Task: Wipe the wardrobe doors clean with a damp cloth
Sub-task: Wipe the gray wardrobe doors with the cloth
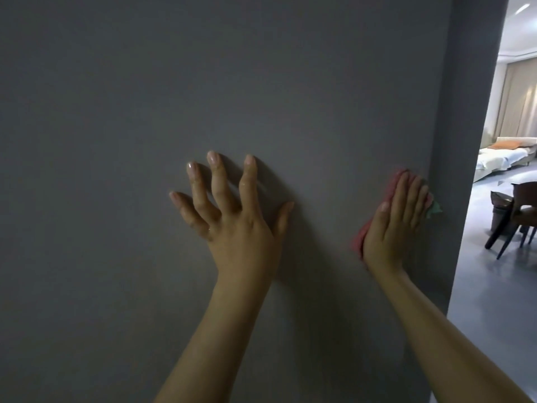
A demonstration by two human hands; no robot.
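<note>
Pressing our left hand (232,216) against the grey wardrobe door (145,97), we keep its fingers spread wide and straight, holding nothing. Our right hand (398,222) lies flat with straight fingers together, pinning a pink cloth (361,237) to the door beside its right edge; a green corner of the cloth shows past the fingertips. Beyond that hand, through the opening, we see a pale floor (494,286), a sofa (499,158) and a dark chair (520,216).
</note>
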